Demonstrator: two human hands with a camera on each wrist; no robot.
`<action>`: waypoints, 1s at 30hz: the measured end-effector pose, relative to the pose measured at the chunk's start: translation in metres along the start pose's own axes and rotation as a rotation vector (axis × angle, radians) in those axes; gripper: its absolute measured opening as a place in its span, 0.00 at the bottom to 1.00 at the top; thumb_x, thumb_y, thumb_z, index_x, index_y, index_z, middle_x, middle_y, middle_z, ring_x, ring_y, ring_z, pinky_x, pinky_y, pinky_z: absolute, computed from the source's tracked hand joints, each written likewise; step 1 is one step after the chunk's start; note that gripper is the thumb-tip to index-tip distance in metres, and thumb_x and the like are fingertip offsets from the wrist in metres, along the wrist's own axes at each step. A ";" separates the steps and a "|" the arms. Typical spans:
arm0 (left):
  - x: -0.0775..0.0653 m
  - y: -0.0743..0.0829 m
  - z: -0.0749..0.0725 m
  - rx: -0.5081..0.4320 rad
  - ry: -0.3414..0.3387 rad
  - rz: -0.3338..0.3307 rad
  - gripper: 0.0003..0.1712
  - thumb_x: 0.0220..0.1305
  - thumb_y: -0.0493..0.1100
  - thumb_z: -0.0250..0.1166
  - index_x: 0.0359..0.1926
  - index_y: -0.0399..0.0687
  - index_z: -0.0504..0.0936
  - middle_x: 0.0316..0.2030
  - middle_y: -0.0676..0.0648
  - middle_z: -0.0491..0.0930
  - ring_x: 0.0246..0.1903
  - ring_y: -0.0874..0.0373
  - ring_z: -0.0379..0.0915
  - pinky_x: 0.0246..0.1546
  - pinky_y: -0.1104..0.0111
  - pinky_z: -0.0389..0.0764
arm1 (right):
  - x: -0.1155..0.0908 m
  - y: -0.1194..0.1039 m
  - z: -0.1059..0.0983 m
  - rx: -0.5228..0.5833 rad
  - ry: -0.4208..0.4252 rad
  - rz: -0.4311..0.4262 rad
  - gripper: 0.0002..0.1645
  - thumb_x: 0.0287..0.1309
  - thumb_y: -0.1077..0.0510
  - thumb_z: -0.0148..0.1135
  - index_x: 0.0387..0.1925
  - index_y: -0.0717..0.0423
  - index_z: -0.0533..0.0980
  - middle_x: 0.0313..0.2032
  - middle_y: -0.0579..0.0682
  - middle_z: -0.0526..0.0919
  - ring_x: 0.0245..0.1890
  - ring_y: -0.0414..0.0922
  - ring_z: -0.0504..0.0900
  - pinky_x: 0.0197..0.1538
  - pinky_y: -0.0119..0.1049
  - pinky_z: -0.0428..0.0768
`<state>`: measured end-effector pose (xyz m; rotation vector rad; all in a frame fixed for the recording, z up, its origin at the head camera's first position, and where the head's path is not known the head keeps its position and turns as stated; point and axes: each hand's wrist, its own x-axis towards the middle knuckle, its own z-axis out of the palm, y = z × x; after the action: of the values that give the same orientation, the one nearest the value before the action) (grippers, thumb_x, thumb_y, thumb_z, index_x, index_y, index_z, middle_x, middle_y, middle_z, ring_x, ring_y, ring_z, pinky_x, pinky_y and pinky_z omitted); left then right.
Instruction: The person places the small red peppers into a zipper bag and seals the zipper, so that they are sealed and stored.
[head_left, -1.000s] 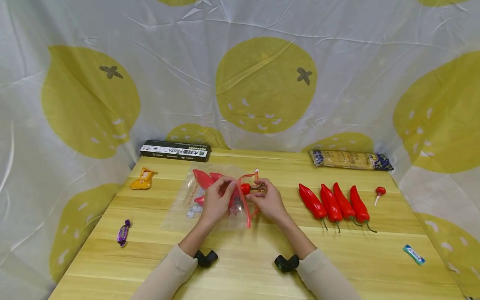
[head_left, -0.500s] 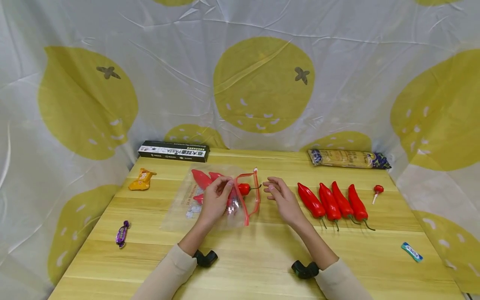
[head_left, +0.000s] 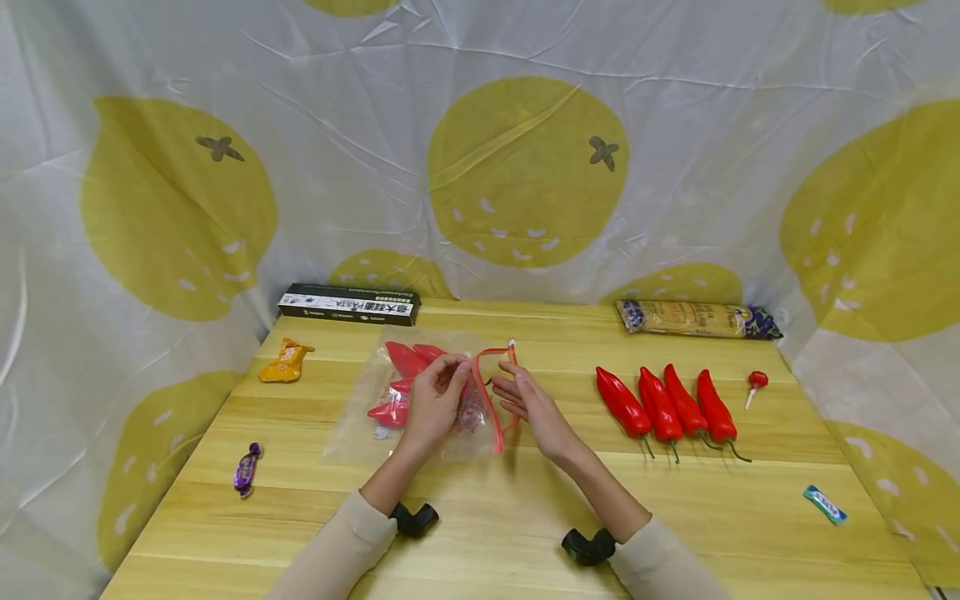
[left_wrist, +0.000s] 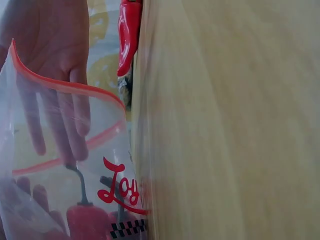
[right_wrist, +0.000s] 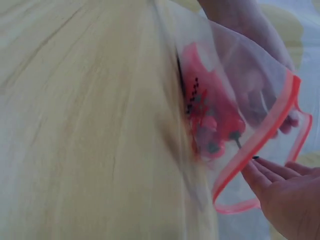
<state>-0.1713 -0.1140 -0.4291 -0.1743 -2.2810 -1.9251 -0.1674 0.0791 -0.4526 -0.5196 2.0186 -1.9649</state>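
While my left hand (head_left: 437, 402) pinches the bag (head_left: 356, 435), one pepper (left_wrist: 87, 221) now sits deeper inside, beyond my straight-fingered right hand (head_left: 537, 414).

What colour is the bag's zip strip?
Red; the zip strip shows best in the right wrist view.

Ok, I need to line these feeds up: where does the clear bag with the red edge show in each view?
Head: the clear bag lies just left of centre, its mouth facing right.
Left wrist: the clear bag is at lower left, mouth facing up.
Right wrist: the clear bag is in the right half, mouth toward the lower right.
Shared landmark: the right hand, at the mouth in all three.
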 end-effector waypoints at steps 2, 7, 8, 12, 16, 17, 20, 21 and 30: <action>-0.001 0.000 0.001 -0.003 -0.001 -0.005 0.12 0.70 0.44 0.59 0.46 0.40 0.81 0.46 0.42 0.82 0.52 0.54 0.78 0.57 0.66 0.78 | 0.000 0.002 0.001 -0.003 0.006 0.010 0.35 0.75 0.37 0.26 0.74 0.48 0.53 0.70 0.61 0.62 0.71 0.57 0.63 0.71 0.53 0.62; 0.000 -0.001 0.002 -0.005 0.025 -0.032 0.12 0.70 0.45 0.59 0.46 0.41 0.81 0.45 0.43 0.82 0.51 0.55 0.77 0.58 0.63 0.77 | -0.006 0.004 -0.013 -0.009 0.110 0.010 0.31 0.75 0.41 0.37 0.70 0.53 0.59 0.65 0.61 0.70 0.66 0.61 0.68 0.67 0.55 0.68; 0.000 -0.002 0.002 -0.003 0.031 -0.038 0.12 0.70 0.45 0.59 0.46 0.41 0.81 0.45 0.44 0.82 0.51 0.55 0.77 0.59 0.63 0.76 | -0.009 0.004 -0.018 -0.018 0.135 0.004 0.29 0.75 0.43 0.41 0.68 0.54 0.61 0.64 0.61 0.71 0.65 0.61 0.69 0.65 0.55 0.70; 0.001 -0.005 0.001 -0.011 0.035 -0.056 0.13 0.70 0.45 0.59 0.47 0.41 0.81 0.46 0.44 0.81 0.52 0.55 0.77 0.61 0.61 0.75 | -0.025 0.001 -0.043 -0.162 0.216 -0.008 0.26 0.70 0.47 0.54 0.63 0.53 0.66 0.59 0.57 0.76 0.60 0.57 0.75 0.60 0.44 0.78; 0.001 -0.008 -0.001 -0.027 0.036 -0.079 0.13 0.70 0.46 0.59 0.47 0.42 0.81 0.46 0.45 0.81 0.52 0.57 0.76 0.60 0.63 0.75 | -0.046 0.001 -0.068 -0.374 0.284 0.010 0.24 0.66 0.45 0.59 0.59 0.48 0.71 0.55 0.50 0.79 0.54 0.47 0.79 0.55 0.34 0.80; 0.001 -0.009 -0.001 -0.032 0.034 -0.082 0.13 0.70 0.46 0.59 0.47 0.42 0.80 0.46 0.45 0.81 0.52 0.57 0.76 0.60 0.64 0.75 | -0.051 0.001 -0.074 -0.415 0.301 0.021 0.25 0.65 0.43 0.60 0.59 0.47 0.72 0.54 0.49 0.79 0.52 0.45 0.79 0.54 0.33 0.80; 0.002 -0.009 -0.001 -0.046 0.023 -0.084 0.13 0.70 0.46 0.59 0.47 0.42 0.80 0.46 0.45 0.80 0.52 0.57 0.76 0.60 0.66 0.75 | -0.064 0.000 -0.089 -0.517 0.348 0.037 0.26 0.63 0.42 0.62 0.58 0.48 0.72 0.53 0.49 0.80 0.50 0.44 0.80 0.51 0.33 0.81; 0.002 -0.009 -0.001 -0.048 0.020 -0.084 0.13 0.70 0.46 0.59 0.47 0.43 0.80 0.47 0.45 0.80 0.52 0.57 0.76 0.60 0.67 0.75 | -0.067 0.000 -0.094 -0.546 0.362 0.042 0.27 0.62 0.42 0.62 0.58 0.49 0.72 0.53 0.50 0.80 0.50 0.45 0.80 0.51 0.34 0.81; 0.007 -0.018 0.000 -0.039 0.002 -0.088 0.14 0.70 0.48 0.59 0.48 0.44 0.80 0.48 0.45 0.80 0.53 0.56 0.76 0.59 0.66 0.75 | -0.082 0.004 -0.129 -0.807 0.399 0.094 0.32 0.57 0.52 0.69 0.61 0.59 0.71 0.55 0.60 0.78 0.54 0.58 0.77 0.56 0.56 0.76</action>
<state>-0.1817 -0.1172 -0.4454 -0.0776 -2.2880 -2.0116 -0.1507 0.2305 -0.4558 -0.1715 3.0089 -1.1914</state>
